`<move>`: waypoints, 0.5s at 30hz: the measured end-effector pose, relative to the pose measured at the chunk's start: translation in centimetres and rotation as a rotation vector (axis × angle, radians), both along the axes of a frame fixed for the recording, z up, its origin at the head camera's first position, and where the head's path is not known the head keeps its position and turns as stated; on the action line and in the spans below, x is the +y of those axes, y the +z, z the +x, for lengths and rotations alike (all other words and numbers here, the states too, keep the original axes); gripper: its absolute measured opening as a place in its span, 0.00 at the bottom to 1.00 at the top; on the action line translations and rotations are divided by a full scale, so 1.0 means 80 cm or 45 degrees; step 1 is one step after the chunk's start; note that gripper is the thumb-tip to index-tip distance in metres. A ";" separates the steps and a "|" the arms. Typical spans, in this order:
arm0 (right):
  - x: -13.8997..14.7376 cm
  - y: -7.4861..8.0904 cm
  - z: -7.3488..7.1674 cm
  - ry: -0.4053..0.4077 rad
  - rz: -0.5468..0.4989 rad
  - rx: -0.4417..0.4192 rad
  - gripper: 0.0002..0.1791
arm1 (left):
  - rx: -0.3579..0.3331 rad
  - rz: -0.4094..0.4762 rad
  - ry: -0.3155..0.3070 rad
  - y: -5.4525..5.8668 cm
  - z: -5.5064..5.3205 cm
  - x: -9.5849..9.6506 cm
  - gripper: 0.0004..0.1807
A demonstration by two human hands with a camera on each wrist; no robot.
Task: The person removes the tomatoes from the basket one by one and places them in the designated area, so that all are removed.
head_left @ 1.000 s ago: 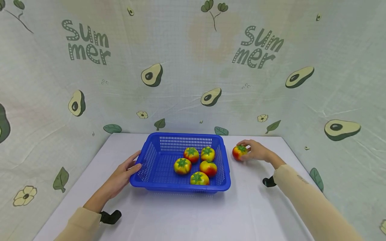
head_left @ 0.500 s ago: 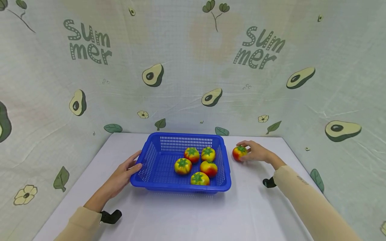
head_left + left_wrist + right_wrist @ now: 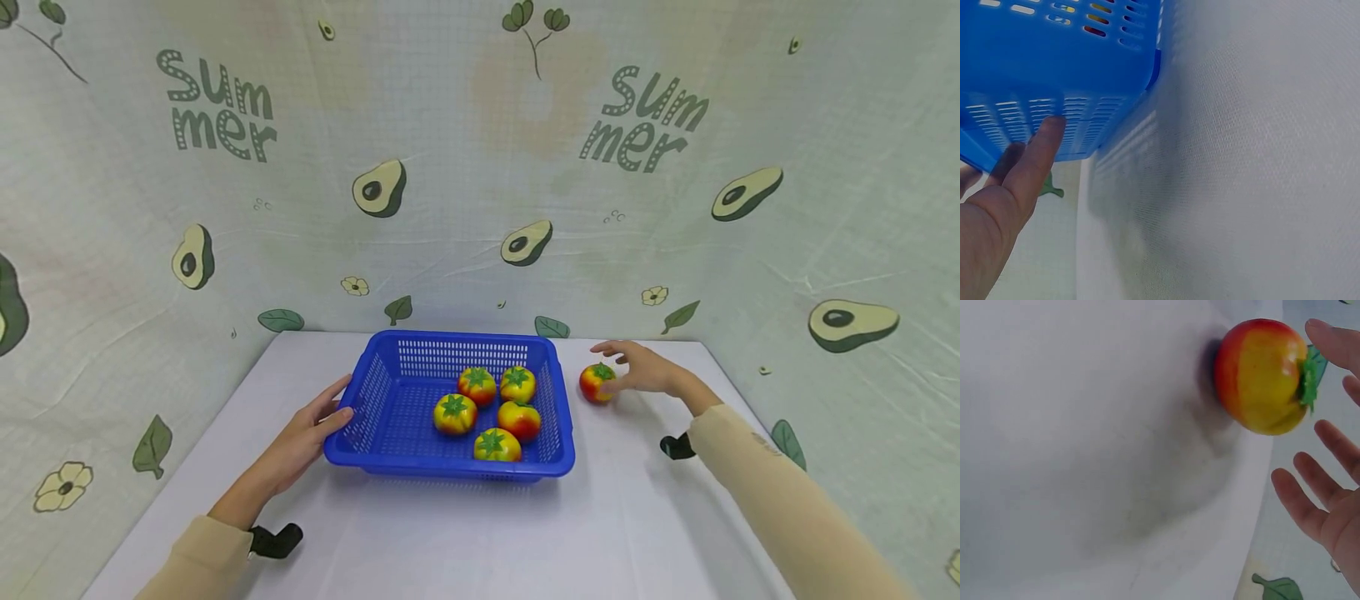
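Note:
A blue plastic basket (image 3: 405, 469) with slotted walls stands on the table. Inside, mostly toward its right half, sit several red and yellow tomatoes (image 3: 454, 414) with green leafy tops. At the basket's left side is my left hand (image 3: 309, 433), thumb tip at the rim. The left wrist view shows a nearly straight finger (image 3: 1038, 156) against the slotted outer wall. One more tomato (image 3: 592, 384) lies on the table right of the basket. My right hand (image 3: 643, 369) hovers over it with fingers spread; in the right wrist view a gap shows between the fingertips and the tomato (image 3: 1263, 378).
A white cloth covers the table (image 3: 450, 542). Behind and on both sides hangs a pale curtain (image 3: 450, 125) printed with avocados and leaves. Black wrist mounts (image 3: 276, 541) stick out from both sleeves.
My right hand has lifted slightly and drawn back to the right, its fingers coming off the loose tomato, which stays on the table. The left hand and basket hold still.

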State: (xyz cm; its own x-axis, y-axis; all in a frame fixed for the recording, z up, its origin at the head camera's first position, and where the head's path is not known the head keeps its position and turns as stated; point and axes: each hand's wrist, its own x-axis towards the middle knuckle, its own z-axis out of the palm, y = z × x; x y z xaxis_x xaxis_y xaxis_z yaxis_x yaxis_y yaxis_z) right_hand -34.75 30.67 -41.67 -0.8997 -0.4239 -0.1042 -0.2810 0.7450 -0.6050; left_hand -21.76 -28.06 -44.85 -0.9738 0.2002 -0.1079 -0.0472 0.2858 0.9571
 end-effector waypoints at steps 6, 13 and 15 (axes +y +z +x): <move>-0.014 0.038 0.001 0.021 0.043 0.132 0.40 | 0.001 0.004 -0.006 0.000 0.001 0.000 0.41; -0.049 0.085 0.003 0.098 0.064 0.232 0.41 | 0.003 -0.005 -0.013 0.001 0.001 0.001 0.41; -0.061 0.097 0.004 0.129 0.046 0.232 0.41 | 0.004 -0.005 -0.018 0.001 0.001 0.001 0.41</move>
State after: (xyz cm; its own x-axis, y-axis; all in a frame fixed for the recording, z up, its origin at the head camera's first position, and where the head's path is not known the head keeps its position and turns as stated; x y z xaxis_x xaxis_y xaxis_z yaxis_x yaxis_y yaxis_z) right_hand -34.42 25.75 -33.89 -0.8578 -0.5124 0.0399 -0.4583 0.7275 -0.5106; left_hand -21.68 -27.96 -44.73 -0.9712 0.2136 -0.1053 -0.0399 0.2902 0.9561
